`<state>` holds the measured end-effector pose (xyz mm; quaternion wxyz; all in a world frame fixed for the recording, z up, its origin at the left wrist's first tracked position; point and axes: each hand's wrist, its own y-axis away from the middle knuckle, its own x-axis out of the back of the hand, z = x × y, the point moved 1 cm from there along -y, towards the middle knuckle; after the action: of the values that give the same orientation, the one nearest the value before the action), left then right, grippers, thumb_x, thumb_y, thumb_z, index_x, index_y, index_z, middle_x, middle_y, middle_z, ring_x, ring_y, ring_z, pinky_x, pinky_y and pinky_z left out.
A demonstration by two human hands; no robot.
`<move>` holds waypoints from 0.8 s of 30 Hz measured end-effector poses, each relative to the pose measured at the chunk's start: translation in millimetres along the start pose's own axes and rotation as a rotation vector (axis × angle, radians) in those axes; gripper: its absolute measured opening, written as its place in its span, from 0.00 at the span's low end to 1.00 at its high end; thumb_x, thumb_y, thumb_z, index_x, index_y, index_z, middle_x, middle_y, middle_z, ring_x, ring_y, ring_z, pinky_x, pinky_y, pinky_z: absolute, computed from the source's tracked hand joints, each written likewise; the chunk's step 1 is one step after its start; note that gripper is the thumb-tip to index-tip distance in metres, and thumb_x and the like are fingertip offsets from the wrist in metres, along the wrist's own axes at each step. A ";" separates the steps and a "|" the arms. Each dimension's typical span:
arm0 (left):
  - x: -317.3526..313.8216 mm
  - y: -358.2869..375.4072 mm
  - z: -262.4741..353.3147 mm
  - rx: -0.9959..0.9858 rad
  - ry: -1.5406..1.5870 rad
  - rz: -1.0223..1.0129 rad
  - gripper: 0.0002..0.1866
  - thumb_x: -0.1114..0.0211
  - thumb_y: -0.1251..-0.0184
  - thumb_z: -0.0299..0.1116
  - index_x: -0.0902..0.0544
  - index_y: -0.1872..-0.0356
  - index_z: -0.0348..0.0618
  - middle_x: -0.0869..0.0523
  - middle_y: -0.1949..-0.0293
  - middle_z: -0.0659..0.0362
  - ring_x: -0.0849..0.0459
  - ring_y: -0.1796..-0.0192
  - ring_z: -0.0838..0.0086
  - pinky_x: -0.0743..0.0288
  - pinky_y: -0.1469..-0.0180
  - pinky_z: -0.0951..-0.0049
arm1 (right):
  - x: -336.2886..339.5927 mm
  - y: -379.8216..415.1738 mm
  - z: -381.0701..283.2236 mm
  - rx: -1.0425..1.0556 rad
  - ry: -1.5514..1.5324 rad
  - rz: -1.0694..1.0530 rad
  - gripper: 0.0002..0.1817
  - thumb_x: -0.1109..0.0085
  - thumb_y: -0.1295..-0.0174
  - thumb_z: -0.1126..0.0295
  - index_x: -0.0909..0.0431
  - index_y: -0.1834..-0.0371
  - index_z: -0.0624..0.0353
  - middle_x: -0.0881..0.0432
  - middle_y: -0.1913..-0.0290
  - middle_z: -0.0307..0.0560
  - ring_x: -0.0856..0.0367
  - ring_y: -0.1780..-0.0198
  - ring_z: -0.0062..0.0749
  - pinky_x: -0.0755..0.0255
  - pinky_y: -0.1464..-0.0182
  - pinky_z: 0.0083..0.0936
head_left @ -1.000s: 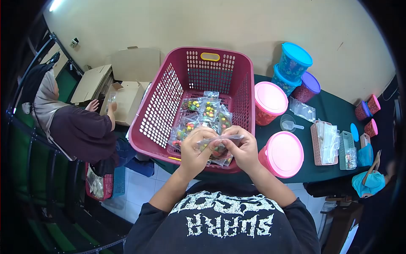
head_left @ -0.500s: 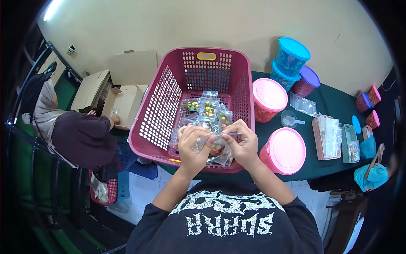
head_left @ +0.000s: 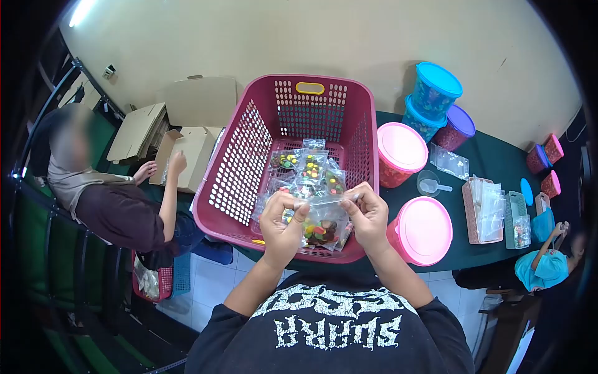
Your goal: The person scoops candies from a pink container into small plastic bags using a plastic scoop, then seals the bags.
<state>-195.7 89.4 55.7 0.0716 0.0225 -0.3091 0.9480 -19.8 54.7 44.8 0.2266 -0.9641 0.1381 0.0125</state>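
Note:
Between my two hands a clear zip bag (head_left: 322, 230) hangs by its top edge, with colourful candies at its bottom. My left hand (head_left: 284, 218) pinches the bag's left top corner. The right top corner is pinched between the thumb and fingers of my right hand (head_left: 365, 215). Both hands are over the near part of a maroon plastic basket (head_left: 232, 177). Inside the basket lie several filled candy bags (head_left: 311, 167), partly hidden behind my hands.
Right of the basket stand pink-lidded tubs (head_left: 423, 227), blue tubs (head_left: 436, 84), a scoop in a cup (head_left: 433, 186) and trays of empty bags (head_left: 486, 206). At left, a person (head_left: 118, 199) works beside an open cardboard box (head_left: 190, 156). Another person (head_left: 542, 268) is at far right.
My hands have spread apart, stretching the bag's top edge straight, and the candies below show more. The person at left has raised their hands from the box.

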 end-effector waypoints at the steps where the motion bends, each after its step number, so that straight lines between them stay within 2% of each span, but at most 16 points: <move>1: 0.8 0.5 -0.2 0.017 0.006 0.001 0.08 0.34 0.36 0.27 0.25 0.71 0.38 0.27 0.69 0.62 0.29 0.64 0.80 0.35 0.59 0.79 | -0.3 0.4 0.6 0.005 -0.038 0.005 0.05 0.36 0.43 0.76 0.23 0.69 0.64 0.23 0.68 0.42 0.26 0.63 0.24 0.33 0.56 0.21; 5: 1.8 -0.3 -10.4 0.048 -0.015 -0.005 0.09 0.34 0.36 0.26 0.26 0.71 0.39 0.28 0.69 0.63 0.30 0.65 0.82 0.35 0.60 0.79 | 0.2 0.1 1.3 0.043 -0.036 0.002 0.05 0.37 0.42 0.77 0.24 0.69 0.65 0.23 0.67 0.43 0.26 0.63 0.24 0.32 0.56 0.20; 7: -2.5 -8.1 -12.2 0.191 0.021 0.080 0.07 0.33 0.39 0.27 0.23 0.69 0.39 0.23 0.70 0.60 0.26 0.65 0.72 0.33 0.57 0.74 | 1.2 -1.1 -1.9 0.048 -0.096 0.159 0.04 0.38 0.41 0.79 0.24 0.69 0.65 0.23 0.67 0.43 0.26 0.66 0.23 0.32 0.59 0.18; 8: -0.9 -12.2 -9.2 0.070 -0.092 0.218 0.10 0.31 0.41 0.30 0.24 0.64 0.39 0.23 0.66 0.59 0.25 0.64 0.73 0.32 0.57 0.74 | 2.6 -1.7 -4.6 0.077 -0.142 0.237 0.03 0.39 0.40 0.78 0.24 0.69 0.64 0.22 0.67 0.44 0.23 0.67 0.24 0.30 0.60 0.18; 9: -2.4 -11.3 -5.6 0.071 -0.092 0.220 0.10 0.31 0.41 0.30 0.24 0.64 0.39 0.23 0.66 0.59 0.25 0.64 0.73 0.32 0.57 0.74 | 1.0 -0.2 -7.5 0.076 -0.141 0.235 0.03 0.39 0.40 0.78 0.24 0.69 0.64 0.22 0.67 0.44 0.23 0.67 0.24 0.30 0.60 0.18; 11: -6.8 -5.5 2.2 0.003 -0.081 -0.014 0.18 0.28 0.44 0.38 0.24 0.58 0.39 0.22 0.61 0.56 0.24 0.61 0.71 0.30 0.56 0.72 | -8.1 3.9 -17.3 0.220 0.164 0.152 0.03 0.38 0.40 0.77 0.23 0.67 0.63 0.20 0.66 0.48 0.19 0.64 0.30 0.27 0.59 0.24; 12: -5.9 -2.4 3.9 -0.084 -0.205 -0.180 0.25 0.26 0.48 0.44 0.24 0.56 0.38 0.21 0.57 0.54 0.22 0.57 0.67 0.29 0.54 0.68 | -13.2 3.2 -26.2 0.363 0.344 0.038 0.04 0.36 0.42 0.75 0.22 0.66 0.62 0.18 0.64 0.51 0.17 0.62 0.38 0.25 0.54 0.30; 13: -7.4 -2.7 7.2 -0.089 -0.200 -0.183 0.25 0.26 0.48 0.44 0.24 0.56 0.38 0.21 0.57 0.54 0.22 0.57 0.67 0.29 0.54 0.68 | -23.1 8.1 -36.6 0.311 0.343 0.008 0.06 0.36 0.43 0.75 0.21 0.63 0.61 0.18 0.59 0.51 0.18 0.58 0.42 0.26 0.51 0.32; 15: -11.8 -6.2 20.6 -0.171 -0.146 -0.124 0.27 0.26 0.49 0.47 0.23 0.54 0.39 0.20 0.54 0.52 0.21 0.52 0.64 0.30 0.52 0.65 | -27.5 11.6 -37.1 0.289 0.237 -0.027 0.08 0.37 0.43 0.76 0.21 0.60 0.61 0.18 0.54 0.50 0.19 0.53 0.42 0.28 0.47 0.33; 16: -16.9 -7.1 27.7 -0.141 -0.092 -0.033 0.20 0.29 0.45 0.41 0.21 0.56 0.40 0.18 0.57 0.54 0.19 0.52 0.64 0.31 0.50 0.64 | -22.6 9.1 -40.1 0.339 0.272 -0.151 0.12 0.38 0.42 0.75 0.22 0.54 0.60 0.20 0.54 0.50 0.20 0.52 0.43 0.30 0.45 0.36; 17: -13.8 -7.0 25.0 -0.141 -0.094 -0.031 0.20 0.29 0.45 0.41 0.21 0.56 0.40 0.18 0.57 0.54 0.19 0.52 0.64 0.31 0.50 0.64 | -20.6 11.1 -39.0 0.339 0.271 -0.153 0.12 0.38 0.42 0.75 0.22 0.54 0.60 0.20 0.54 0.50 0.20 0.52 0.43 0.30 0.45 0.36; 19: -7.9 -6.0 20.9 -0.289 -0.263 -0.133 0.10 0.34 0.41 0.32 0.19 0.59 0.41 0.16 0.62 0.57 0.18 0.55 0.63 0.31 0.49 0.64 | -17.9 19.2 -33.0 0.286 0.288 -0.134 0.13 0.37 0.42 0.70 0.23 0.54 0.60 0.21 0.56 0.49 0.22 0.54 0.45 0.31 0.46 0.40; 20: -9.2 -6.5 24.0 -0.326 -0.283 -0.114 0.06 0.36 0.41 0.26 0.18 0.62 0.42 0.16 0.66 0.58 0.17 0.59 0.64 0.31 0.49 0.63 | -19.4 20.1 -26.9 0.349 0.239 -0.012 0.16 0.34 0.44 0.63 0.22 0.55 0.58 0.22 0.58 0.47 0.24 0.56 0.41 0.34 0.48 0.39; 21: -8.2 -6.1 25.3 -0.328 -0.282 -0.115 0.06 0.36 0.41 0.26 0.18 0.62 0.42 0.16 0.66 0.58 0.17 0.59 0.64 0.31 0.49 0.63 | -17.8 17.3 -32.0 0.350 0.240 -0.009 0.16 0.34 0.44 0.63 0.22 0.55 0.58 0.22 0.58 0.47 0.24 0.56 0.41 0.34 0.48 0.39; 23: -4.3 -3.4 26.8 -0.379 -0.355 -0.166 0.06 0.35 0.43 0.25 0.18 0.64 0.43 0.16 0.66 0.59 0.18 0.63 0.67 0.31 0.50 0.61 | -12.9 6.2 -56.3 0.537 0.680 0.080 0.16 0.32 0.49 0.59 0.20 0.60 0.55 0.22 0.59 0.44 0.26 0.55 0.37 0.38 0.48 0.36; 24: -3.5 -3.9 26.8 -0.378 -0.356 -0.168 0.06 0.35 0.43 0.25 0.18 0.64 0.43 0.16 0.66 0.59 0.18 0.63 0.67 0.31 0.50 0.61 | -10.8 1.7 -65.8 0.548 0.792 0.024 0.14 0.31 0.52 0.59 0.20 0.64 0.49 0.21 0.62 0.36 0.27 0.56 0.32 0.43 0.47 0.38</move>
<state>-191.7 76.3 79.3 0.0974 0.2008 -0.4854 0.8453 -33.2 27.1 104.0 0.4020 -0.7978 0.2233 -0.3899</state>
